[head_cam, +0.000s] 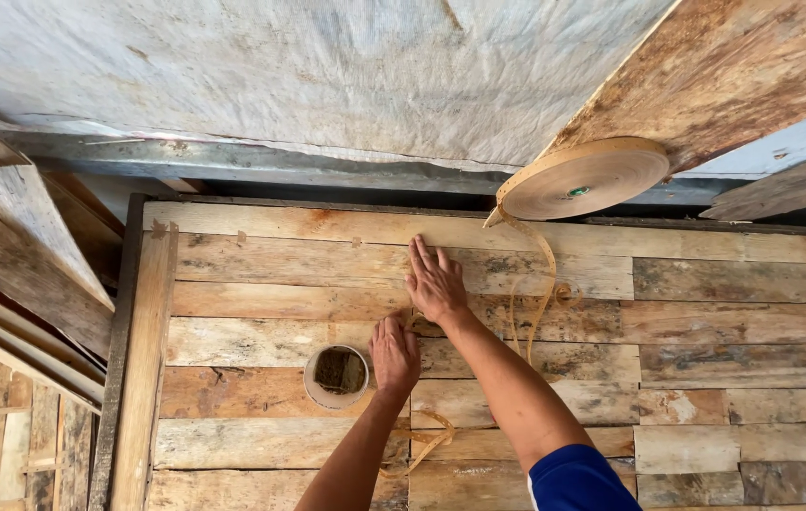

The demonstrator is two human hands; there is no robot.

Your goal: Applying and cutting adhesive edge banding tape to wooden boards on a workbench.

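Note:
My right hand (435,281) lies flat with fingers spread on a panel of rough wooden planks (280,284), pressing down near a seam. My left hand (394,355) rests just below it with fingers curled against the same seam; whether it pinches the thin tan strip (433,428) that runs under my forearm I cannot tell. The strip loops across the planks (543,274) up to a large flat roll of tan tape (583,177) at the panel's far edge.
A small round container (336,376) with dark contents stands on the planks left of my left hand. Loose boards (25,246) lean at the left, another plank (734,66) crosses the top right. Grey sheeting (308,66) lies beyond the panel.

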